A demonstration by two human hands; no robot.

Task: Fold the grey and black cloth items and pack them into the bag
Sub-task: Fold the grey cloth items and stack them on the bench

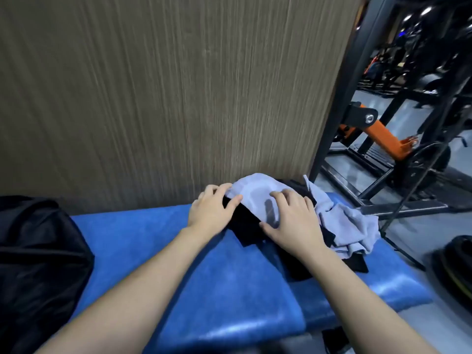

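A heap of cloth lies at the far right of a blue padded bench (158, 249). A pale grey cloth (255, 191) is draped over a black cloth (245, 223), and more grey cloth (350, 226) is crumpled to the right. My left hand (212, 209) holds the left edge of the grey cloth, thumb over the black one. On top of the grey cloth rests my right hand (293, 218), fingers spread and pressing down. A black bag (38, 251) sits at the left end of the bench.
A brown wood-grain wall (166, 98) rises right behind the bench. To the right stand a black metal frame (334, 103) and orange gym equipment (383, 134). A dark weight plate (454, 267) lies on the grey floor at the right.
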